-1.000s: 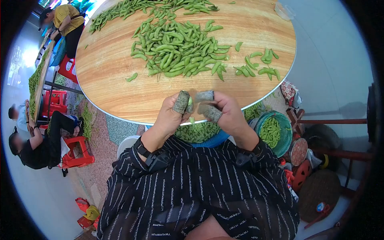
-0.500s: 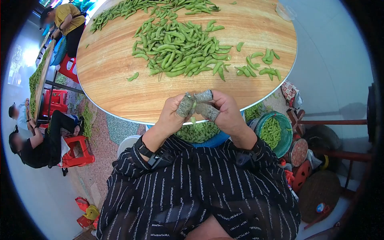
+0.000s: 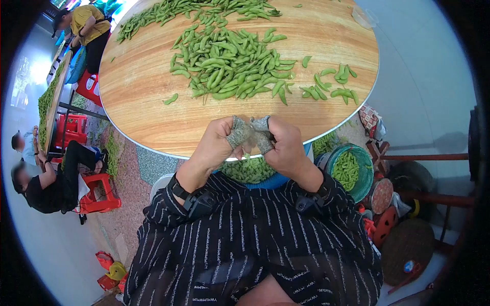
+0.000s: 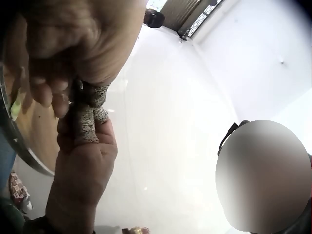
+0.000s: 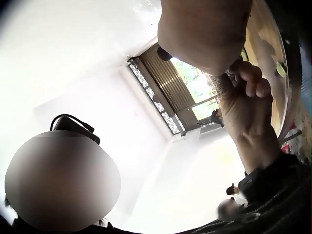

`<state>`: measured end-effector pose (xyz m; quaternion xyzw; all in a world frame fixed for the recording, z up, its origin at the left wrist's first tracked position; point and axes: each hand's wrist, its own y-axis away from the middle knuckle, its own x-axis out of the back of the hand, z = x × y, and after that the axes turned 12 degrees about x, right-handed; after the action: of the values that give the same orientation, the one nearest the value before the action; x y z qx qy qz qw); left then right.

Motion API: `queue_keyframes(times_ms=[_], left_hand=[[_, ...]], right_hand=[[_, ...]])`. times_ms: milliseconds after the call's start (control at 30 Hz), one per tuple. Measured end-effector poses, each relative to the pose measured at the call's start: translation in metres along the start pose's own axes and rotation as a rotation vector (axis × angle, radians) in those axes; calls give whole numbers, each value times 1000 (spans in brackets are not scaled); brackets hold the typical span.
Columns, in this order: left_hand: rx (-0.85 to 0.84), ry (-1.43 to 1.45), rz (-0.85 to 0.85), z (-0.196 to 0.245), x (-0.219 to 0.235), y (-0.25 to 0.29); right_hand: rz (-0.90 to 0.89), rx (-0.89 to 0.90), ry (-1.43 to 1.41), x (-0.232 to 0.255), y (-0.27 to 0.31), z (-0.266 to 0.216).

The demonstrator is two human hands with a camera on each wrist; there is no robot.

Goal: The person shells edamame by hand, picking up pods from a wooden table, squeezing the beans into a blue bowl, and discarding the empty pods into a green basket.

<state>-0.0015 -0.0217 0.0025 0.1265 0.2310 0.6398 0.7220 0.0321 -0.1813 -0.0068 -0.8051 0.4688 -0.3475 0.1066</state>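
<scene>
My left hand (image 3: pixel 216 141) and right hand (image 3: pixel 287 145) meet over the table's near edge, fingers curled and tips together. Grey speckled finger covers (image 3: pixel 238 135) wrap the thumbs and some fingers. Between the fingertips both hands pinch a green soybean pod, now almost wholly hidden and blurred by motion. A pale green piece (image 3: pixel 247 155) shows just below the fingers at the table rim. Farther in on the wooden table (image 3: pixel 148 122) lies a big heap of soybean pods (image 3: pixel 229 64). Beneath the hands, a blue basin (image 3: pixel 278 180) holds shelled green beans (image 3: pixel 250 170).
Loose pods (image 3: pixel 319 92) lie scattered at the table's right, and a clear plastic container (image 3: pixel 363 17) stands at its far edge. A green bucket (image 3: pixel 365 184) with pods is at the right below. People sit at another table (image 3: pixel 55 97) on the left, among red stools (image 3: pixel 97 194).
The hands, apart a second ago with the pod visible at the left thumb, have come together. The right fingertips now overlap the left ones and the pod is covered.
</scene>
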Motion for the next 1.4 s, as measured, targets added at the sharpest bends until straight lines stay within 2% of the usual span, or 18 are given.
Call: queue_keyframes(times_ms=[133, 200, 333, 400, 533, 567, 633, 667, 800, 833, 900, 933, 1000, 1033, 1100, 1133, 1300, 1400], left_hand=[[18, 64, -73, -4, 4, -3], [16, 59, -71, -2, 2, -2], [33, -32, -28, -5, 2, -4], [12, -99, -45, -5, 4, -2], [-99, -297, -52, -15, 4, 0], [-98, -297, -54, -16, 5, 3], [-98, -573, -133, -14, 9, 12], [-118, -786, -141, -11, 12, 13], [-261, -796, -58, 23, 0, 14], [-264, -798, -62, 27, -1, 4], [-543, -947, 168, 36, -2, -22], [-547, -952, 166, 42, -6, -35], [-864, -1200, 307, 52, -16, -62], [-867, -1204, 304, 55, -18, -73], [-950, -1460, 252, 59, -22, -92], [-872, -1591, 239, 59, -24, -98], [-879, -1681, 262, 61, -23, -110], [-924, -1655, 276, 53, -22, -97]], right_hand=[[3, -18, -62, -4, 0, 6], [22, -136, -320, -5, 2, 9], [42, -244, -492, -6, 3, 12], [102, -370, -665, -6, 3, 13], [123, -363, -601, 6, 8, 16], [181, -311, -501, 13, 10, 23], [243, -259, -399, 33, 14, 34], [237, -265, -223, 48, 14, 37], [162, -253, 221, 82, 20, 58], [166, -253, 223, 82, 19, 56], [197, -153, 198, 71, 13, 51], [204, -151, 198, 66, 12, 50], [277, -118, 55, 54, 13, 52], [282, -117, 55, 49, 15, 57], [324, -132, -22, 42, 21, 67], [328, -134, -20, 42, 21, 67], [356, -203, -57, 47, 18, 59], [366, -170, -76, 45, 20, 61]])
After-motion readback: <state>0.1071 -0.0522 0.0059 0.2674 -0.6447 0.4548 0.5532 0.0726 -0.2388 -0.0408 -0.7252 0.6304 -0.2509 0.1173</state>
